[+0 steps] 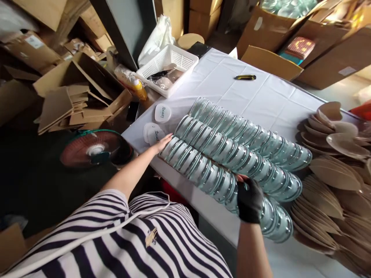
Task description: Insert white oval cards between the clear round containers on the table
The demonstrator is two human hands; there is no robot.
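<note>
Head view, facing forward-down, near hands point(161, 145) point(251, 200)

The white-covered table point(269, 102) carried three rows of clear glassware point(240, 156) along its near edge, stacked brown pieces point(315, 208) toward the right, a yellow-and-black cutter point(245, 77) near the far edge, and printed white discs point(162, 112) and a white basket point(184, 57) by the left edge.

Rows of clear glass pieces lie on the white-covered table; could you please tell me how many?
3: the near row of clear glass pieces, beneath the black-gloved right hand; the middle row beside it; and the far row beyond that.
</note>
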